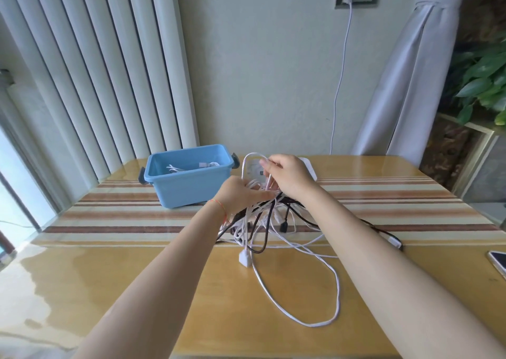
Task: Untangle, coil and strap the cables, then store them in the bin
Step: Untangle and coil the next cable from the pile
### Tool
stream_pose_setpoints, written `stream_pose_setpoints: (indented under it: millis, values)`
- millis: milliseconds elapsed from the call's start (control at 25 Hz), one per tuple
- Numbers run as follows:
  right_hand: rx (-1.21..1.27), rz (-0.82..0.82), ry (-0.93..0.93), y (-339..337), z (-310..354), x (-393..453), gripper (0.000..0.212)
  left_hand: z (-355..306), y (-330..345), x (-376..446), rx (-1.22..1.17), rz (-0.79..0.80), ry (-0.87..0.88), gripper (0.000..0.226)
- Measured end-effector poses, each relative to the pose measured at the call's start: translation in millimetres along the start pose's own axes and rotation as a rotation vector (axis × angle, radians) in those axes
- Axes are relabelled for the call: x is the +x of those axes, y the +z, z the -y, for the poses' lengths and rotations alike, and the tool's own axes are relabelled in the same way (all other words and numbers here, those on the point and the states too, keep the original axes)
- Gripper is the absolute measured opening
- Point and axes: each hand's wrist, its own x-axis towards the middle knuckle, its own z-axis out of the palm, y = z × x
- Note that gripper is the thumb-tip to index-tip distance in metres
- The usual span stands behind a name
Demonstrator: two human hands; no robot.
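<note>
Cables (262,221): black & white tangle hanging under both hands, lower ends trailing on table (137,276). Left hand (241,194) clenched round a bunch of strands at top of tangle. Right hand (287,177), just beside & touching left, pinches a white loop (250,158) arching up over left. Bin (189,175) just left of left hand, w/ a few white cables inside. Phone (498,262) far right of right arm.

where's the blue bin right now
In the head view the blue bin sits on the far left part of the table, just left of the left hand and the tangled cables.
</note>
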Motion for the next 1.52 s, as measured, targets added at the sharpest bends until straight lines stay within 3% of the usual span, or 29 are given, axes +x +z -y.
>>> stream_pose_setpoints:
  millis: [160, 200, 320, 360, 440, 520, 680, 840, 1000, 1200, 1400, 1520]
  values:
    - [0.015, 0.280, 0.102, -6, -18, -8, 0.031, 16, 6, 4, -0.195, -0.052, -0.020, 0.036]
    - [-0.043, 0.266, 0.099, -5, -25, -11, 0.034, 17, 5, 4, -0.229, -0.077, -0.028, 0.033]
    - [-0.085, -0.059, 0.009, -1, -36, -18, 0.018, 24, 3, 6, -0.455, -0.122, -0.111, 0.023]
    - [-0.080, -0.067, 0.030, 0, -37, -19, 0.013, 25, 4, 6, -0.585, -0.125, -0.162, 0.019]
    - [-0.104, 0.090, 0.112, 7, -39, -24, 0.015, 29, 5, 7, -0.785, -0.087, -0.229, 0.014]
    - [-0.126, 0.207, 0.125, 14, -41, -25, 0.020, 38, 4, 11, -0.844, -0.007, -0.288, 0.018]
    - [-0.052, 0.173, 0.062, 26, -34, -22, 0.025, 50, -2, 15, -0.947, 0.115, -0.353, 0.033]
    - [0.173, 0.098, 0.116, 30, -35, -20, 0.007, 46, -9, 9, -0.858, 0.135, -0.375, 0.039]
    - [0.086, 0.022, 0.041, 20, -36, -14, 0.015, 48, -18, 9, -0.559, 0.104, -0.267, 0.045]
    - [0.067, 0.058, 0.092, 38, -28, -18, 0.012, 46, -30, 4, -0.282, 0.224, -0.255, 0.053]
    - [0.026, 0.226, 0.150, 56, -27, -28, 0.006, 63, -30, -2, -0.167, -0.043, -0.256, 0.038]
    - [0.096, 0.134, 0.143, 66, -20, -26, 0.006, 71, -32, -10, -0.201, -0.017, -0.233, 0.031]
